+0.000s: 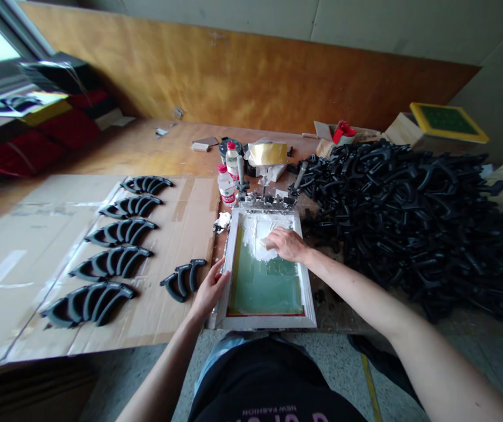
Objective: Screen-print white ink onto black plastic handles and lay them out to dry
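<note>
A screen-printing frame [271,322] with pale wooden sides and a green mesh [262,290] lies flat in front of me. White paste [260,230] is smeared over the upper part of the mesh. My right hand [290,244] is closed around a small tan squeegee [268,243], which touches the paste; the fingers hide much of it. At the frame's left side rests my left hand [211,288], fingers stretched out along the edge. Just left of that hand, a few curved black plastic parts [183,279] lie on cardboard.
Flat cardboard [159,319] on the left carries several fanned rows of black parts [119,231]. A large heap of black parts [392,199] fills the right. Behind the frame stand hinge clamps [267,201], red-capped bottles [225,186] and a tape roll [268,154].
</note>
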Tool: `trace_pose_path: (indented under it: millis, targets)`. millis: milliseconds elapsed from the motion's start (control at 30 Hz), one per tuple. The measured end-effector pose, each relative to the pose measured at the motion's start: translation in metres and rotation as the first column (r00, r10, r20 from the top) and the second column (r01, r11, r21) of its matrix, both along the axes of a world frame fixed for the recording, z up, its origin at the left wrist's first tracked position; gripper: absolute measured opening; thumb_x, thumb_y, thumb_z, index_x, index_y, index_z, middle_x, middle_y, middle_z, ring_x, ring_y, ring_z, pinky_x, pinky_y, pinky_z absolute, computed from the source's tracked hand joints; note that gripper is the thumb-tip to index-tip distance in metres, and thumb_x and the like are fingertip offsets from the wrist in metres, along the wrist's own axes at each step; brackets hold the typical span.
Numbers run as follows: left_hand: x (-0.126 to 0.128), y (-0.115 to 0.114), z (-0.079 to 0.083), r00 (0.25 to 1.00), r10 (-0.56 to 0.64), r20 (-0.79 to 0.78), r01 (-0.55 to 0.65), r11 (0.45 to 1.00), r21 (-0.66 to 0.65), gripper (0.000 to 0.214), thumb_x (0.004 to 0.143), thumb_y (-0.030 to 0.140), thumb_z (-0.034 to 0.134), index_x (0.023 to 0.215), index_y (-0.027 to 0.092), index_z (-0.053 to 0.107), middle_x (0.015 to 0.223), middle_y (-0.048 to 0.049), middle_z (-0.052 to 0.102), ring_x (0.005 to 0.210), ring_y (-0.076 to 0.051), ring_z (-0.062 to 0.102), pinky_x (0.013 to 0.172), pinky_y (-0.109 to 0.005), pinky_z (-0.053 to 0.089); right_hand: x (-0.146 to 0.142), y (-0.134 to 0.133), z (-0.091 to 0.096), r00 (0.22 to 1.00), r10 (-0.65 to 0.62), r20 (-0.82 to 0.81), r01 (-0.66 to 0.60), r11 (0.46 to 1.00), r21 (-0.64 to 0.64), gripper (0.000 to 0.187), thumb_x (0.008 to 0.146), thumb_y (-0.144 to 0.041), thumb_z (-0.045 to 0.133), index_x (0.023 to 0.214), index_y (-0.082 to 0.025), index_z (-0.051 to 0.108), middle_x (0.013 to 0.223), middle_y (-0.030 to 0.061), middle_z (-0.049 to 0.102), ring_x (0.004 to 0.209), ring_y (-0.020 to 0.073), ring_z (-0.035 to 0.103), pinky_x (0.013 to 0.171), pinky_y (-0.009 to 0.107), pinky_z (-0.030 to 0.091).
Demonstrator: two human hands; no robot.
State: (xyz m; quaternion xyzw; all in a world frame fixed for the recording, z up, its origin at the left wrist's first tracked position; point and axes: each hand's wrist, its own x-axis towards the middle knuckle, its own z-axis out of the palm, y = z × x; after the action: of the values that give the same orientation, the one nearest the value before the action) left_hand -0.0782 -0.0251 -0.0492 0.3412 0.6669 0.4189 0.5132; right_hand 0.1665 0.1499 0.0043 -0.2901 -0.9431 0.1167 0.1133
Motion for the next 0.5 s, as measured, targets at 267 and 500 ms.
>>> trace_pose_path:
  millis: [267, 500]
  targets:
    - [0.003, -0.001, 0.013, 1.0, 0.017, -0.019, -0.017, 1.0, 0.01, 0.072, 0.078, 0.054, 0.065, 0.139, 0.021, 0.049, 0.081, -0.0027, 0.068, 0.071, -0.019, 0.064, 0.063, -0.027, 0.05, -0.001, -0.008, 0.005, 0.997, 0.018, -0.074, -0.017, 1.0, 0.014, 0.018, 0.08, -0.006, 0.054, 0.083, -0.019, 0.067, 0.086, 0.006, 0.066, 0.09, 0.0221, 0.056, 0.079, 0.032, 0.043]
    - [0.006, 0.001, 0.035, 0.999, 0.042, 0.013, -0.042, 0.999, -0.013, 0.075, 0.075, 0.053, 0.069, 0.139, 0.021, 0.05, 0.08, -0.0037, 0.07, 0.068, -0.019, 0.065, 0.058, -0.026, 0.049, 0.001, -0.013, 0.002, 0.996, -0.001, -0.092, 0.001, 1.0, -0.001, 0.018, 0.086, -0.019, 0.061, 0.102, -0.021, 0.068, 0.094, 0.0052, 0.069, 0.09, 0.0213, 0.061, 0.083, 0.032, 0.046]
